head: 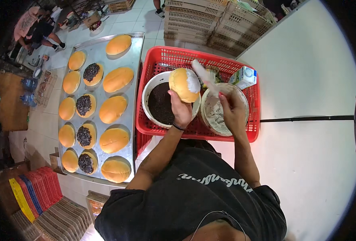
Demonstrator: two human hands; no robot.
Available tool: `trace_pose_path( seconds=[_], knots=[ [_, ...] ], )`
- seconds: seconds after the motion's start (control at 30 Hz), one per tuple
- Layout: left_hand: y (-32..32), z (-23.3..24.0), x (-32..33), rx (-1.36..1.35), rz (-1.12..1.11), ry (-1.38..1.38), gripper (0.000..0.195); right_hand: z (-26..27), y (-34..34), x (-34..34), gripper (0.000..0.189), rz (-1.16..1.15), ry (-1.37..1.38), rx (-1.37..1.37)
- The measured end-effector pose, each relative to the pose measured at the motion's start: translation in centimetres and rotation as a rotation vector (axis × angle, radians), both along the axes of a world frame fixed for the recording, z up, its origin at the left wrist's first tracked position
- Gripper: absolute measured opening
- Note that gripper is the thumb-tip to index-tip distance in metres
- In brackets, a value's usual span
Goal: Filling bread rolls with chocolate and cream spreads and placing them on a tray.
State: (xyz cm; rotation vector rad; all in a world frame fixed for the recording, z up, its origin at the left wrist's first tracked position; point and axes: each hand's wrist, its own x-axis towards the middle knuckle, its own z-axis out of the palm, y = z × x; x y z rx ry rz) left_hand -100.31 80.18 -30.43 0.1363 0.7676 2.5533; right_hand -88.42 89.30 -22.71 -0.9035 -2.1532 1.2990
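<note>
My left hand (181, 113) holds up a round bread bun (180, 82), its right side coated with white cream. Behind and below that bun is a white tub (145, 105) of dark chocolate sprinkles (159, 105). My right hand (233, 108) grips a spatula (204, 75) smeared with cream, its blade raised near the bun's upper right. Beneath this hand stands a second tub (206, 120) with white cream (214, 113) inside. Both tubs sit in a red plastic basket (253, 132).
Left of the basket, a metal tray (90, 55) carries several plain buns (114, 110) and several sprinkle-topped buns (86, 105). A carton (244, 76) stands in the basket's right end. Stacked crates (193, 22) rise behind. A white panel (304, 75) borders the right. A person (35, 27) bends at far left.
</note>
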Motion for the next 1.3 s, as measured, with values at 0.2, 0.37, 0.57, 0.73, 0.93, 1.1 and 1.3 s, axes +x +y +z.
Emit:
trace_pose_path(
  seconds=[0.2,0.37,0.57,0.73,0.93,1.1,1.3],
  knots=[
    [0.6,-1.2,0.2,-0.215,0.102,0.225,0.063,1.8,-3.4,-1.9,0.012,0.143,-0.005,0.063],
    [0.6,1.0,-0.5,0.095,-0.085,-0.158,0.061,1.9,-0.7,-0.1,0.009,0.036,-0.015,0.239],
    [-0.3,1.7,-0.6,0.444,-0.333,-0.369,0.060,0.4,1.9,1.9,0.008,-0.004,-0.015,0.478],
    [-0.1,1.8,-0.5,0.464,-0.352,-0.392,0.060,1.6,1.8,1.5,0.009,-0.023,-0.038,0.564],
    [-0.2,2.8,-0.1,0.427,-0.380,-0.355,0.060,1.5,1.5,0.8,0.014,-0.033,0.177,0.529],
    [-1.2,2.2,-1.0,0.485,-0.416,-0.395,0.060,0.7,0.4,2.7,0.013,0.240,0.005,0.593],
    [-4.3,-0.7,-5.8,-0.047,-0.160,-0.247,0.057,-2.0,3.1,8.1,0.008,-0.011,0.168,0.204]
  ],
)
